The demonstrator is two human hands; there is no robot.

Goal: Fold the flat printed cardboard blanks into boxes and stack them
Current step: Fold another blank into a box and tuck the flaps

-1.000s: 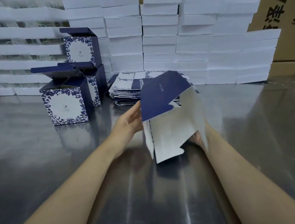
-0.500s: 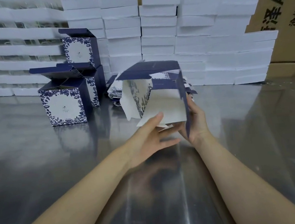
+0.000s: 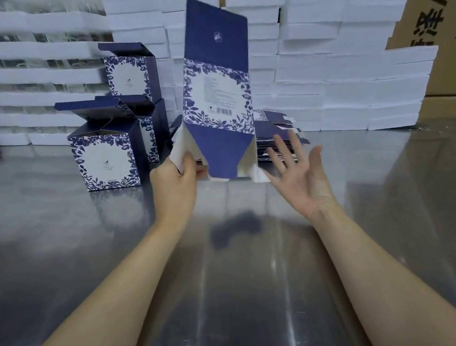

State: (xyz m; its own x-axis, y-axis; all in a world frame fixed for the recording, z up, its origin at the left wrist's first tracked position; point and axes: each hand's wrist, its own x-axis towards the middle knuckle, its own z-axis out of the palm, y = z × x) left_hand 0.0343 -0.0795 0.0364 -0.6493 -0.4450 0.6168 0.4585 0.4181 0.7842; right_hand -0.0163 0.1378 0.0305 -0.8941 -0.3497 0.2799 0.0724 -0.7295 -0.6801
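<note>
Your left hand (image 3: 175, 176) pinches the centre-frame blank (image 3: 217, 93); use your empty, spread right hand (image 3: 298, 170) to square its bottom flaps.

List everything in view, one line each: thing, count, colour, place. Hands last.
held carton: one, blue and white floral print, upright at centre, flaps unfolded
folded boxes: three seen, same print, on the table left of centre, one stacked on top, lids open
flat blanks: one pile, same print, on the table behind the held carton
white blocks: many, white, stacked along the back
brown cartons: several, brown with black print, behind the white blocks
table: one, shiny metal, under everything
left hand: pinches the held carton's lower left flap
right hand: open, palm up, by the carton's lower right corner
</note>
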